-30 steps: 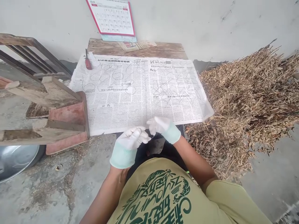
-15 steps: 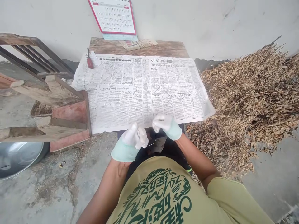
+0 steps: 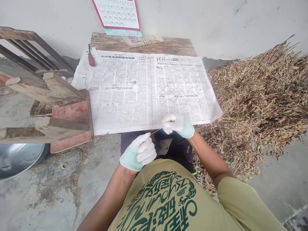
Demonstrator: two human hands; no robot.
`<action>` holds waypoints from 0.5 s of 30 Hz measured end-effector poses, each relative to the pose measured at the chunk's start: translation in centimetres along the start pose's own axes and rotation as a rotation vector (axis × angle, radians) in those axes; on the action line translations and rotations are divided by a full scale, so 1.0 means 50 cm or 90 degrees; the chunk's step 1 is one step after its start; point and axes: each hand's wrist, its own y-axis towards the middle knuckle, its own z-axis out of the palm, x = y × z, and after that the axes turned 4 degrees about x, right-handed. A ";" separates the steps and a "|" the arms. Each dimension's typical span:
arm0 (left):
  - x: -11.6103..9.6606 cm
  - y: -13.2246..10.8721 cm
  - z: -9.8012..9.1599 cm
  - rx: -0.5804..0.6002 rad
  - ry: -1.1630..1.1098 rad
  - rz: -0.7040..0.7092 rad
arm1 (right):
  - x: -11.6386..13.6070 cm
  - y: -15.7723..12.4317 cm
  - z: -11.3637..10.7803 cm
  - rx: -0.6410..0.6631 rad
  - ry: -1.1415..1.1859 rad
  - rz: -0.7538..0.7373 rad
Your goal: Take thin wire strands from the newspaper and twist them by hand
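Note:
A thin wire [image 3: 157, 131] runs nearly straight across the short gap between my hands. My left hand [image 3: 143, 148], in a white glove with a mint cuff, is closed and pinches one end between thumb and forefinger. Gloved the same way, my right hand [image 3: 173, 123] pinches the other end at the front edge of the newspaper [image 3: 125, 112]. Many thin curved wire pieces [image 3: 122, 75] lie on the left page of the paper. Straighter, crossing wire pieces [image 3: 178, 85] are spread over the right page.
A red-handled screwdriver [image 3: 91, 60] lies at the paper's back left corner. Behind it stand a desk calendar [image 3: 117, 14] and the bare wooden tabletop [image 3: 173, 45]. An overturned wooden chair [image 3: 69, 110] and a metal basin [image 3: 21, 158] are at left. Dry stalks [image 3: 260, 93] are heaped at right.
My hands have moved apart, the right one shifting rightward. The wire between them, which hung in a loose curve, is now pulled nearly straight. My left hand has turned, its fingers curled in.

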 end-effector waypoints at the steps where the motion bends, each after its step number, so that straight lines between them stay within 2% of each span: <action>1: 0.003 0.000 0.006 -0.001 -0.017 -0.002 | 0.002 -0.002 -0.002 0.001 -0.008 -0.008; 5: 0.008 0.002 0.023 0.035 -0.080 0.006 | 0.003 -0.009 -0.001 -0.008 -0.013 -0.028; 10: 0.020 0.000 0.016 0.093 -0.110 -0.004 | 0.000 -0.018 0.001 -0.024 -0.006 -0.011; 13: 0.033 -0.007 0.009 0.111 -0.033 -0.062 | -0.003 -0.018 -0.003 -0.007 -0.015 -0.022; 15: 0.039 -0.009 0.009 0.085 0.081 -0.065 | -0.004 -0.015 -0.005 -0.007 -0.003 -0.016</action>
